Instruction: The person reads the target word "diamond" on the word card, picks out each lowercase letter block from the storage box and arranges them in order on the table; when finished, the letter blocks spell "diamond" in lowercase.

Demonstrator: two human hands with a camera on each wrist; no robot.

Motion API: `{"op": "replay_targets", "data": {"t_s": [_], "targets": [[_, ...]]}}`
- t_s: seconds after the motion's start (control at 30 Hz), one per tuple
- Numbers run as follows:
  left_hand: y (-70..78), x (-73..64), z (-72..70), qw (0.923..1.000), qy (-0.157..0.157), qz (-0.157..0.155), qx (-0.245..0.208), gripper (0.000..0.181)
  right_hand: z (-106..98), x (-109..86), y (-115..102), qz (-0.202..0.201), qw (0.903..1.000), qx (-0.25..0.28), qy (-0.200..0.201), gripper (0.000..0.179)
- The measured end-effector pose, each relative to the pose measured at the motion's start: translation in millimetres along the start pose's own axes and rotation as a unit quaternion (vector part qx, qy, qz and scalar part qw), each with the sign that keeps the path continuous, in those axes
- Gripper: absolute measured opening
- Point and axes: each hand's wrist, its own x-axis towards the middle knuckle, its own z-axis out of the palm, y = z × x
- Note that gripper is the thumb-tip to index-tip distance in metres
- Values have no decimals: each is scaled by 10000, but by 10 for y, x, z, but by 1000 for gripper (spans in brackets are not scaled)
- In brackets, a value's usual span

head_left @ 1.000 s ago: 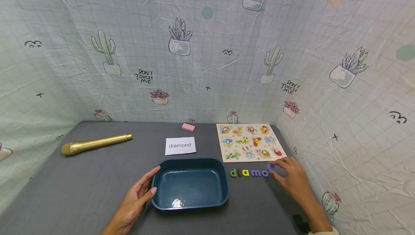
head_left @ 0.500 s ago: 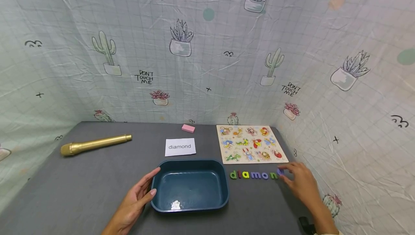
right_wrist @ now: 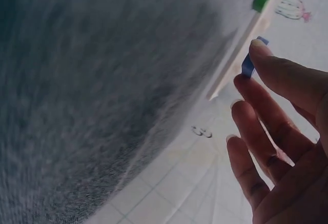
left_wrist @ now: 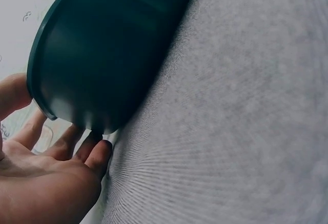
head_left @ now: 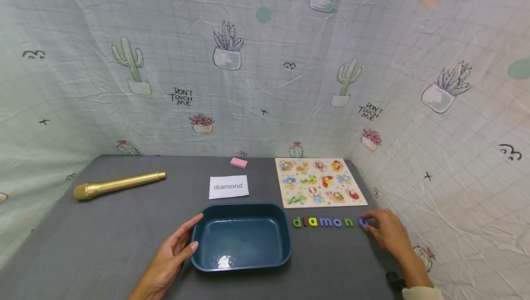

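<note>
A dark blue plastic tray (head_left: 242, 265) stands in the middle of the table. My left hand (head_left: 167, 256) holds its left end, fingertips and thumb at the rim and outer wall; the left wrist view shows the tray wall (left_wrist: 87, 75) against the fingers. To the right, my right hand (head_left: 389, 231) pinches a small purple letter (head_left: 363, 222) between thumb and fingers, low at the table. Its shape is partly hidden; in the right wrist view the letter (right_wrist: 248, 66) appears edge-on. Left of it runs a row of coloured letters, from a green d (head_left: 296, 222) to a green n (head_left: 348, 222).
Behind the tray lies a white card (head_left: 228, 187) reading "diamond", with a pink eraser-like block (head_left: 239, 163) beyond it. An insect puzzle board (head_left: 321, 204) lies behind the letters. At the far left is a gold microphone (head_left: 120, 185). Printed cloth (head_left: 265, 88) hangs around the table.
My right hand has moved right with the purple letter, which now sits apart from the row's end. The green n, hidden a second ago, shows. My left hand stays at the tray.
</note>
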Motion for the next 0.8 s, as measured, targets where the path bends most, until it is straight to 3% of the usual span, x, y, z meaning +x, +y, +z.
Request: {"op": "replay_targets", "data": {"t_s": [0.17, 0.53, 0.67, 0.8], "targets": [[-7, 18, 7, 10000, 25, 68, -4, 63, 5, 89, 75, -128, 9997, -72, -209, 23], [-29, 52, 13, 10000, -13, -32, 24, 62, 33, 130, 86, -260, 9990, -282, -224, 26], [-24, 59, 13, 10000, -51, -22, -48, 63, 4, 112, -54, -184, 9992, -344, 93, 30], [19, 75, 32, 9999, 84, -81, -81, 62, -8, 137, -301, -331, 9962, -331, 732, 41]]}}
